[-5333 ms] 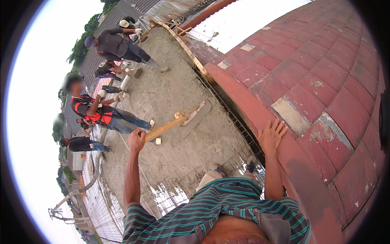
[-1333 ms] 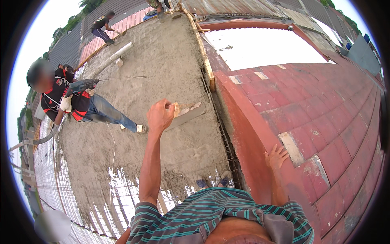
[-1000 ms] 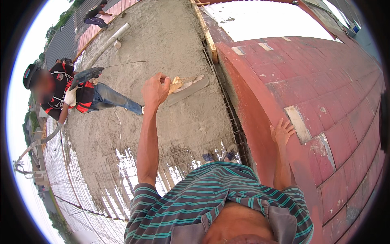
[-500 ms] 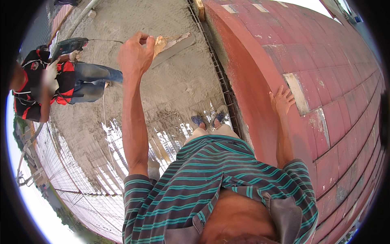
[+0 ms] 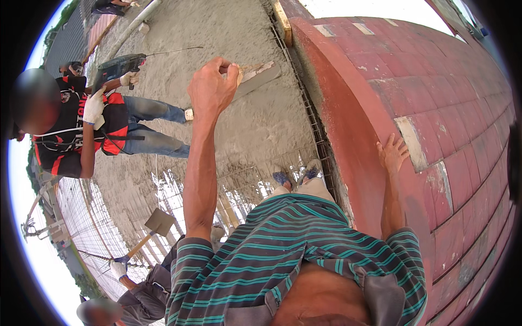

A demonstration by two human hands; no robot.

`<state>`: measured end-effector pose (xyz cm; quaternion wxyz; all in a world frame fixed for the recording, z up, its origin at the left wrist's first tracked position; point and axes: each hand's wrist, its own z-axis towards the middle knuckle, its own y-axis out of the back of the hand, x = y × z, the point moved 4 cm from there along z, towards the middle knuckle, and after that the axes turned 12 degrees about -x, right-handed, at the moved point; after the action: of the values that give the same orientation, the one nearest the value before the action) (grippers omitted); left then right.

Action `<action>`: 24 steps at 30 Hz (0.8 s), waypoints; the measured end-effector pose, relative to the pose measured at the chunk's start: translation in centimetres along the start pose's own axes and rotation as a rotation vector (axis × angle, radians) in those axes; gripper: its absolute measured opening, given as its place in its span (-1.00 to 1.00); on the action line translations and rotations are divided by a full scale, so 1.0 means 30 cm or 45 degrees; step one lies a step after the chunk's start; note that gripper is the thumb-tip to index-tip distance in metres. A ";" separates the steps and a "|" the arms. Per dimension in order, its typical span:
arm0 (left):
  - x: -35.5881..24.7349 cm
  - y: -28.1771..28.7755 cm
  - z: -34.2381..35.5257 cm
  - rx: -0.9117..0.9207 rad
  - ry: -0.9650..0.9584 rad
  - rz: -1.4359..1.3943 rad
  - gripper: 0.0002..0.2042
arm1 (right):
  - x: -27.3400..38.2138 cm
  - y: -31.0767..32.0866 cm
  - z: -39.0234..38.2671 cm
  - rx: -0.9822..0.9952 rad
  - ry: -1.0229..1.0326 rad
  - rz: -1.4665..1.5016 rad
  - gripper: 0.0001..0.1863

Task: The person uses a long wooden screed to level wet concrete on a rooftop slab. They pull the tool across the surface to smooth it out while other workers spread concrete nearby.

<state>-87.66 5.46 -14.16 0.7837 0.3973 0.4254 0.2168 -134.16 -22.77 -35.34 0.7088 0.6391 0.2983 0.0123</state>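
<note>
My left hand (image 5: 211,87) is closed around the wooden handle of a trowel (image 5: 255,76), whose flat blade lies just beyond the hand on the wet concrete (image 5: 244,125). My right hand (image 5: 392,154) is open, fingers spread, pressed flat on the red wall (image 5: 462,119). Far left of my left hand, a person holds a drill (image 5: 117,66).

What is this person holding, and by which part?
The left hand grips a long wooden float by its near end, over wet concrete. The right hand holds nothing; it rests flat on the red wall.
</note>
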 end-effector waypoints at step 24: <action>0.133 0.059 0.332 -0.490 0.039 -0.409 -0.83 | 0.038 -0.117 0.050 -0.005 -0.006 -0.473 -0.29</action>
<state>-77.14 4.82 -11.49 0.8627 0.1648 0.4459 0.1723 -133.83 -24.30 -39.00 0.7010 0.5716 0.4093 -0.1197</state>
